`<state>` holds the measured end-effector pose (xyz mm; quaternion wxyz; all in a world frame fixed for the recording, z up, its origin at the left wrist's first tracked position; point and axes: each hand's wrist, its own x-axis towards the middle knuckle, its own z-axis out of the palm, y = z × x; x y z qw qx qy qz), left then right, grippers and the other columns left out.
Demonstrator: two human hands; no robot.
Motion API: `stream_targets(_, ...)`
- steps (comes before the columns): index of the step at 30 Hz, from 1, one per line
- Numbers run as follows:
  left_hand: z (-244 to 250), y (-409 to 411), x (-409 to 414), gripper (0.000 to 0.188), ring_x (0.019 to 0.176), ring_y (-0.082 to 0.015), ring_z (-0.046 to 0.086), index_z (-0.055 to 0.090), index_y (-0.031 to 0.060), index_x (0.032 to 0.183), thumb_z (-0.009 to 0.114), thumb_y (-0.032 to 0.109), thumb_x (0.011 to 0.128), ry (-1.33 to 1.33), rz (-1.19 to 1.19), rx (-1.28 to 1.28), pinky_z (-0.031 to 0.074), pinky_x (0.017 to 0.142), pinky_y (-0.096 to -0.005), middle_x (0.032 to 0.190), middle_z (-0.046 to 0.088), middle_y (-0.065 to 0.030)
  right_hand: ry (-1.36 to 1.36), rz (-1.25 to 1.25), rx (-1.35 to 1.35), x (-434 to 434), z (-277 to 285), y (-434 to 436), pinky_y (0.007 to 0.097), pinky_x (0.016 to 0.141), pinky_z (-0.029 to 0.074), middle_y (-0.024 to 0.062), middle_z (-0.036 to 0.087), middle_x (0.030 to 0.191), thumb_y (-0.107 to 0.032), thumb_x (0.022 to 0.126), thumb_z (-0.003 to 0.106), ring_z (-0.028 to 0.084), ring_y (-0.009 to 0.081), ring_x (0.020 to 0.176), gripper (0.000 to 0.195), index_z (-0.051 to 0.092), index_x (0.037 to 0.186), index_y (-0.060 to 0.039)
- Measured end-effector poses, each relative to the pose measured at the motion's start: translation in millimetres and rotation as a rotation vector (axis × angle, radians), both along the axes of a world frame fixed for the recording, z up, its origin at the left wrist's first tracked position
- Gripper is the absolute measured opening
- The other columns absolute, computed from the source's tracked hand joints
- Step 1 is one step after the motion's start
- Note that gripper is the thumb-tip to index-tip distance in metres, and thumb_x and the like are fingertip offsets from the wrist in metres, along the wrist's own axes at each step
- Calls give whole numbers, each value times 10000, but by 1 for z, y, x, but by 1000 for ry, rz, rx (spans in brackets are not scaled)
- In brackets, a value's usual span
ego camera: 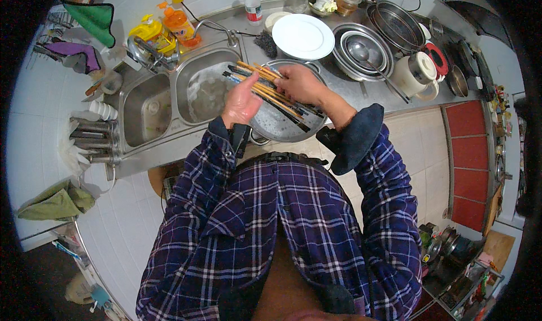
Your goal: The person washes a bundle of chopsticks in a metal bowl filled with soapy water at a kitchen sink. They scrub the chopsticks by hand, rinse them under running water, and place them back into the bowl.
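Observation:
A bundle of chopsticks, some light wood and some black, lies slanted between my two hands. My left hand looks wet and grips the bundle near its left end, thumb on top. Over the middle and right part, my right hand has its fingers closed around several of the sticks. Below them is a wide metal basin with bubbles in it, partly covered by my hands and the bundle. Just left of the bundle, the sink's right bowl contains cloudy, foamy water.
The sink's left bowl and the faucet are at left. Behind the basin stands a white plate. Nested metal bowls with a ladle, and a cream jug, sit to the right. Soap bottles stand behind the sink.

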<state>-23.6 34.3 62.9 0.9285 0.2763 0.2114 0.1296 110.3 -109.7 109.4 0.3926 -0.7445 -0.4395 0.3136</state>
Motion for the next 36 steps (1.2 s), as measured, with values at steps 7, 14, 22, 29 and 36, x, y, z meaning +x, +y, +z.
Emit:
stream_targets(7,-13,-1,3,241,1074,-205,616,594,50,1235,543,176,1036,-1,31,-19,475,990,-398,1184,638,-64,111,-46,-111,-1,2,11,312,488,474,40,606,624,-200,955,656,562,126,501,220,705,1004,9)
stream_targets(14,-18,-2,2,233,1099,-223,604,599,40,1182,540,216,1040,12,-11,-15,470,1005,-407,1193,640,-88,-37,8,-154,3,-7,10,322,486,485,80,639,627,-235,952,669,608,156,501,300,688,870,53)
stream_targets(22,-17,-1,4,239,1117,-249,599,595,36,1190,536,211,1039,22,-21,-17,456,1023,-427,1192,642,-105,-28,-38,-206,5,-9,-1,424,622,522,155,663,627,-347,952,625,678,275,602,415,717,808,32)
stream_targets(29,-4,-10,8,236,1085,-241,606,589,17,1183,512,196,1049,62,-11,-11,474,996,-429,1164,630,-108,-20,-35,-187,9,-11,-6,338,491,489,103,632,594,-336,983,610,613,173,480,433,681,798,49)
stream_targets(36,-11,-9,8,205,1053,-229,611,607,19,1147,544,179,1035,54,10,-1,484,973,-422,1120,636,-95,-93,-4,-192,3,-8,1,352,521,513,120,645,609,-340,983,610,632,191,499,429,697,842,56)
